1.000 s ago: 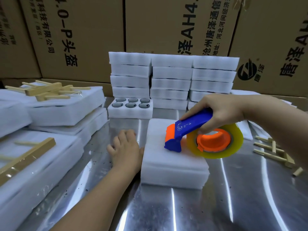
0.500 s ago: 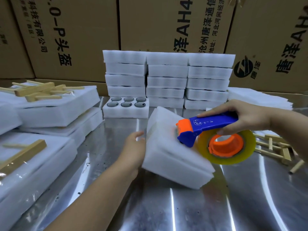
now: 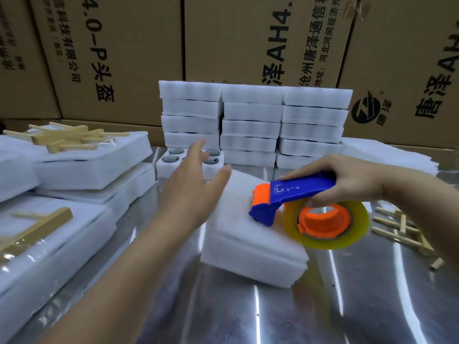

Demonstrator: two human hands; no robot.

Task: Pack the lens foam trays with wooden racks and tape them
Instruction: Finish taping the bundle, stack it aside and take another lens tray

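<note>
On top of the white rectangular foam tray pack (image 3: 248, 247), lying lengthwise away from the person on the steel table (image 3: 347, 309), the right hand (image 3: 347, 180) grips the blue-and-orange plastic tape dispenser (image 3: 293, 194), while the left hand (image 3: 193, 187) hovers spread-fingered and empty beside its far-left corner.

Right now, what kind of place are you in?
Probably a packing bench in a warehouse or factory. Big printed cardboard cartons are stacked behind, white foam trays are piled on a shiny metal table, and the right hand holds a tape dispenser.
</note>
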